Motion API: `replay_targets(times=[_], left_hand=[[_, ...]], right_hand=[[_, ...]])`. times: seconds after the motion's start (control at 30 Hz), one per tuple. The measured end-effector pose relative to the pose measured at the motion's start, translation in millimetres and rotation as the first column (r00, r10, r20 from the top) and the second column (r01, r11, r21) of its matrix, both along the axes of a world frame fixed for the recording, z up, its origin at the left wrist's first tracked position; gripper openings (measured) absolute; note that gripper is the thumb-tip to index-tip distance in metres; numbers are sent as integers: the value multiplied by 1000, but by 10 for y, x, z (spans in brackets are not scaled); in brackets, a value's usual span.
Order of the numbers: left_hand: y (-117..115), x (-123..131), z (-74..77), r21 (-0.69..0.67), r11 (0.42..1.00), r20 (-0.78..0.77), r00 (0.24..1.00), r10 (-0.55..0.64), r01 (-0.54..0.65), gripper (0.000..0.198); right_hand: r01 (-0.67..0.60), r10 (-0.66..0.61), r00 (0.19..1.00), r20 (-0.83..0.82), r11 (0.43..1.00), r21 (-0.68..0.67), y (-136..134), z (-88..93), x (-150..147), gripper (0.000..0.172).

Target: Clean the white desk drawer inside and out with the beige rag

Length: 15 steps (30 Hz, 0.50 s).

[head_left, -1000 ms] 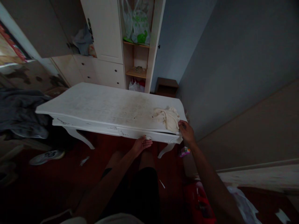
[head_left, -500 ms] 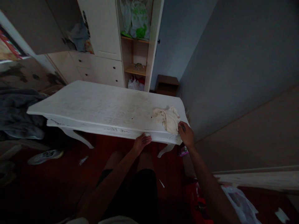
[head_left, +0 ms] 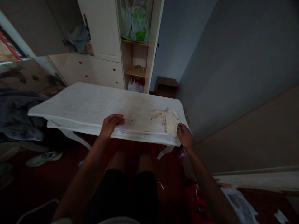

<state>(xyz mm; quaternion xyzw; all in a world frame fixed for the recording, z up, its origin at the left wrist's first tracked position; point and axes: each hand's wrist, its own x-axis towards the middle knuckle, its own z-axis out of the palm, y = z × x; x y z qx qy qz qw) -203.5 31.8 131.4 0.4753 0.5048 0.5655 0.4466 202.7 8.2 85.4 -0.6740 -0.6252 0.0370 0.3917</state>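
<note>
A cream cloth lies crumpled on the right end of a white table with curved legs. Brownish smudges and a few dark specks mark the tabletop around its middle. My right hand is at the table's front right corner, its fingers closed on the cloth's right edge. Over the front edge, left of the smudges, my left hand is raised with its fingers apart and nothing in them.
Behind the table stands a white cabinet with plastic bags on its shelves. A small brown stand is by the wall. Dark clothing is piled at left; a shoe and a red bag are on the floor.
My left hand has left the table's front drawer area and moved left and up over the tabletop edge. My right hand remains at the cloth, almost unmoved.
</note>
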Motion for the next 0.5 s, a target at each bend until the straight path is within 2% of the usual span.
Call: replay_targets(times=[0.07,0.13,0.2,0.27,0.37,0.5], left_hand=[[311,-155,15,82,994,-157,984,79,-67,31],[573,-289,-36,169,982,-359,923,140,-84,31],[755,-397,-111,222,973,-515,840,171,-63,29],[860,-471,-176,237,970,-605,775,183,-44,24],[914,-524,-237,213,972,-603,770,210,-99,19],[873,-555,-264,179,974,-488,847,209,-137,18]], right_hand=[[-9,9,1000,0,1000,-1,2,-7,10,46],[-23,23,1000,1,1000,-2,4,-15,23,46],[-25,25,1000,0,1000,4,5,-26,36,46],[-20,20,1000,2,1000,6,7,-38,40,46],[9,-9,1000,14,1000,10,9,-52,25,45],[61,-62,997,53,998,21,8,-59,-19,46]])
